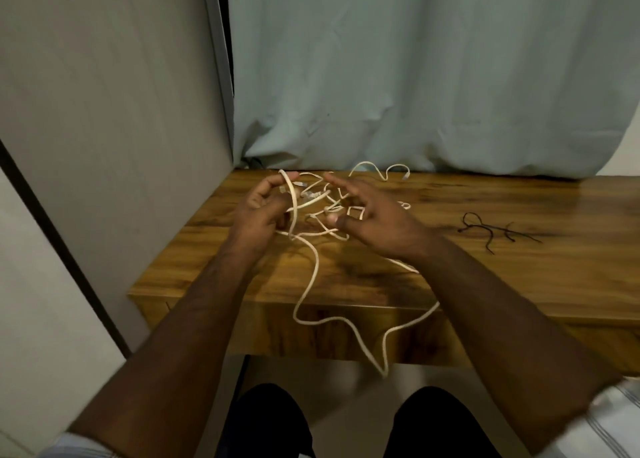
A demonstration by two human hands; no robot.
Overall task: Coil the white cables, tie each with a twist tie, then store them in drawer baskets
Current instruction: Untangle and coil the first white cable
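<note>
Head view, only one camera. Two bare hands over a wooden table, glossy brown grain, flat front edge.

White cables: a tangled heap at the table's middle-back, thin round cord, off-white. Exact count can't be told from the tangle; at least two plug ends show, one near the back right of the heap, more in the knot by the left hand. One long strand runs from the heap forward, drops over the front edge in a loose loop, hangs below the tabletop.

Left hand: fingers curled, pinching a loop of cable lifted off the heap; the cord arcs over its fingertips.

Right hand: fingers spread and slightly bent above the heap, index pointing left; whether it actually grips a strand, can't tell, blurred.

Twist ties: thin dark wires, lying on the table well to the right of the cables, crossed over each other. Looks like three or four, count unsure.

Behind: one pale green curtain, soft folds, hem touching the table's back edge. Left: grey flat panel.
</note>
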